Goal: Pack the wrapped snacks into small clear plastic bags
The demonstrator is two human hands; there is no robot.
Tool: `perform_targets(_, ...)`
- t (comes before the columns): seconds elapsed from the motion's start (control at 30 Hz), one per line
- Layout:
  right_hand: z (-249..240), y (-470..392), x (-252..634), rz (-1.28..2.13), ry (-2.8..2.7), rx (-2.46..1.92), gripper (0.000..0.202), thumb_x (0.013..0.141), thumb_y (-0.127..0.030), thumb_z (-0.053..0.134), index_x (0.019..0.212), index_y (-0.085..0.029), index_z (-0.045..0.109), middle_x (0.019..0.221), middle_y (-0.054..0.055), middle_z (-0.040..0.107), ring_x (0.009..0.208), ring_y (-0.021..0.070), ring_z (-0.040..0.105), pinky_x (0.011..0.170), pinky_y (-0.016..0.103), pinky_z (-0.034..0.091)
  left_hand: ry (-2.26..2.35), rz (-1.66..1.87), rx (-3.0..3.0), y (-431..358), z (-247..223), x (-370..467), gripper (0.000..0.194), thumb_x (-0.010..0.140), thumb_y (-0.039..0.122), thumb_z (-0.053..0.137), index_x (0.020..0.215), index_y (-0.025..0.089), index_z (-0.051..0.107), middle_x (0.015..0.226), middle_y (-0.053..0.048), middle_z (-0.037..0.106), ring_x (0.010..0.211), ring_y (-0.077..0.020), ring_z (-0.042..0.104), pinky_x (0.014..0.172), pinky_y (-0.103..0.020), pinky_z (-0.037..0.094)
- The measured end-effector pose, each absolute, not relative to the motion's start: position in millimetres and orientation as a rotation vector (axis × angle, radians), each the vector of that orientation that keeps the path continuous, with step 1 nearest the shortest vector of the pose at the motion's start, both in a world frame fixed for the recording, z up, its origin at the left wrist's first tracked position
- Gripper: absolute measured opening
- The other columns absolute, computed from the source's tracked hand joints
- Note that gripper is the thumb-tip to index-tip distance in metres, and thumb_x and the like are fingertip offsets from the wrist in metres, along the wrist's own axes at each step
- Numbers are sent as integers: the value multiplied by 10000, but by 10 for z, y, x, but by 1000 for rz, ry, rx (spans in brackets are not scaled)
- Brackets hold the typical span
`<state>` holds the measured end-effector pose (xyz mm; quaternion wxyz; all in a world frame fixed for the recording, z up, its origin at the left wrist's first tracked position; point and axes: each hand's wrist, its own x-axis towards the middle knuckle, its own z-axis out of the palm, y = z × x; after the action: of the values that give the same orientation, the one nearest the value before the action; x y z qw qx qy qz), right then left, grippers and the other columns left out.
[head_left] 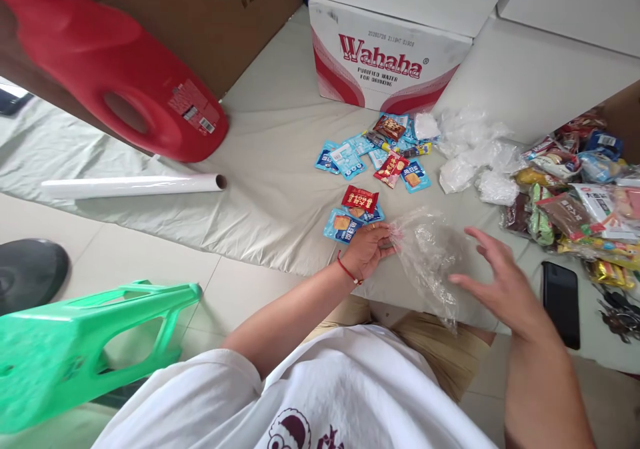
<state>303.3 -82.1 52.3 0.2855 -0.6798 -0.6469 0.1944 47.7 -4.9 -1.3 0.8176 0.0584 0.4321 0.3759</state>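
Note:
My left hand (369,249), with a red cord at the wrist, pinches the edge of a clear plastic bag (427,256) that hangs over the front of the cloth-covered surface. My right hand (493,282) hovers just right of the bag with its fingers spread, holding nothing. Right beyond my left hand lie a red snack packet (360,199) and a blue one (341,226). Farther back is a scatter of blue and red snack packets (380,152).
A Wahaha water carton (385,56) stands at the back. Crumpled clear bags (470,152) and a heap of mixed snacks (575,189) lie right, with a black phone (561,302). On the left are a white roll (133,184), a red jug (115,76) and a green stool (85,342).

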Motion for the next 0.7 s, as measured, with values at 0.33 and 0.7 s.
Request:
perform_targets(0.33, 375, -763, 2258, 526, -1854, -1561, 192, 1013, -354, 596, 916, -229, 705, 1116, 74, 705, 827, 145, 676, 688, 280, 543, 861, 846, 138, -21, -91, 551, 94, 809, 101, 730, 832, 154, 656, 886, -57, 757, 833, -145, 733, 958, -346, 577)
perform_targets(0.7, 248, -818, 1972, 404, -2292, -1501, 195, 965, -218, 577, 812, -210, 697, 1370, 106, 666, 1331, 335, 495, 1051, 559, 516, 993, 675, 995, 155, 177, 518, 706, 659, 324, 886, 1293, 196, 603, 1477, -170, 571, 1386, -349, 558, 1146, -445, 464)
